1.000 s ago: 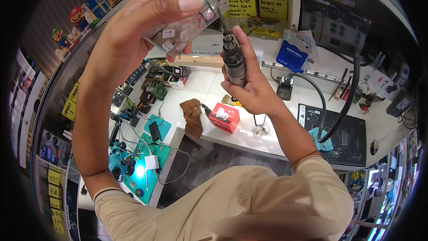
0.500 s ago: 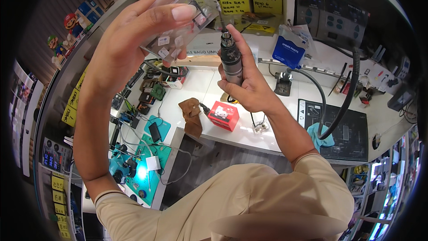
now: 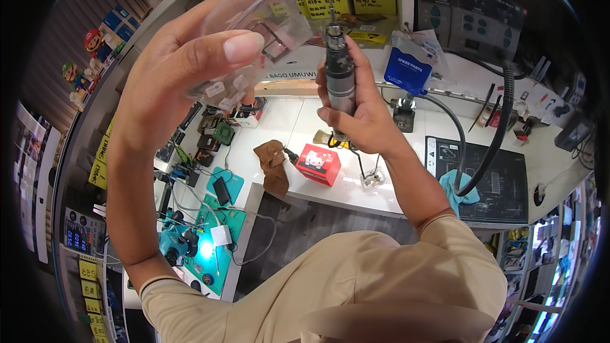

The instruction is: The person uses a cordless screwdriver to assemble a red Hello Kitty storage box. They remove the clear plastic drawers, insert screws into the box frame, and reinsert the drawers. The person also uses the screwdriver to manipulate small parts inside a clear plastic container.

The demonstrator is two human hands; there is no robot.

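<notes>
My left hand (image 3: 184,67) is raised at the upper left, its fingers wrapped round a clear plastic box (image 3: 251,3) that is tilted. Small pieces, some with pale labels, and a dark thin part show through its walls. My right hand (image 3: 365,114) grips a dark grey handheld rotary tool (image 3: 340,79) with its nose pointing up. A thin spiral bit (image 3: 331,3) sticks out of the nose, to the right of the box and apart from it in the picture. The tool's cord leaves its lower end below my hand.
On the white bench lie a red box (image 3: 318,164), a brown cloth (image 3: 272,166) and a black work mat (image 3: 486,181) with a teal cloth (image 3: 459,189). A thick black hose (image 3: 506,114) arches at right. A lit microscope (image 3: 178,241) stands over the green mat (image 3: 238,234) at lower left.
My right hand has moved the rotary tool to the right, and more of its bit shows beside the box. My left hand and the clear box have shifted slightly left and down.
</notes>
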